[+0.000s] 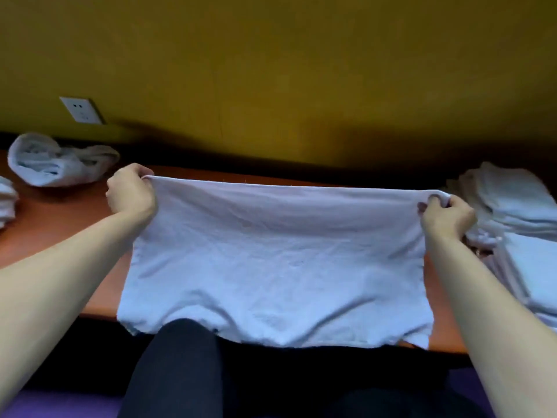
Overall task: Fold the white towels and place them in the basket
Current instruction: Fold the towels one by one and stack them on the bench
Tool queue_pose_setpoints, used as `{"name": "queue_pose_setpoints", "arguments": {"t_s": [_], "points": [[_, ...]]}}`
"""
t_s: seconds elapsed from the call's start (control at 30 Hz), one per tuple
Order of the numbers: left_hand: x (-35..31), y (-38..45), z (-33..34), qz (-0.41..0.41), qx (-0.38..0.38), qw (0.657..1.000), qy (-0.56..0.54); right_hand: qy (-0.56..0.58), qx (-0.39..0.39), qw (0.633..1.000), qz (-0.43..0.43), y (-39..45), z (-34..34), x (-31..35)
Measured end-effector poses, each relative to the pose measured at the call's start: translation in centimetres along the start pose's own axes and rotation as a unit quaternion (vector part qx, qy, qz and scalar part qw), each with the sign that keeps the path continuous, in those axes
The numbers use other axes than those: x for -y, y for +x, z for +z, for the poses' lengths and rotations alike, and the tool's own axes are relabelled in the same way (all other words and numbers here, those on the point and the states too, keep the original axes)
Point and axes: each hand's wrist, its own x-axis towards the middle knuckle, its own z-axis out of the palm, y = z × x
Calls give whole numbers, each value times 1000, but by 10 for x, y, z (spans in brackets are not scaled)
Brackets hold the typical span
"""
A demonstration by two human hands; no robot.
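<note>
A mustard-yellow wall (pixel 271 70) fills the far side of the scene, darkening into shadow where it meets the surface. A white power socket (pixel 80 110) sits low on the wall at far left. The reddish-brown surface (pixel 60 224) runs left to right. A purple floor (pixel 60 402) shows beneath its near edge.

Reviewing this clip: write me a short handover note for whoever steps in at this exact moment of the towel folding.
Left hand pinches the far left corner of the white towel; right hand pinches the far right corner.
The towel is stretched between them over the table, its near edge hanging past the table's front edge.
Done: a stack of folded towels lies on the right.
Left: fold this towel, then the crumpled towels at far left. No basket is in view, so placing is still pending.
</note>
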Motion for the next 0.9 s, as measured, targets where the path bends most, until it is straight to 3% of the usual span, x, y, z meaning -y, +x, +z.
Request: {"name": "queue_pose_setpoints", "arguments": {"t_s": [0.4, 0.8, 0.9], "points": [[-19, 46, 119, 32, 33, 999, 22, -149, -45, 988, 6, 79, 69, -46], [-26, 73, 175, 104, 26, 991, 80, -197, -30, 980, 27, 110, 85, -82], [-30, 82, 187, 129, 70, 984, 102, -212, -2, 977, 2, 109, 88, -82]]}}
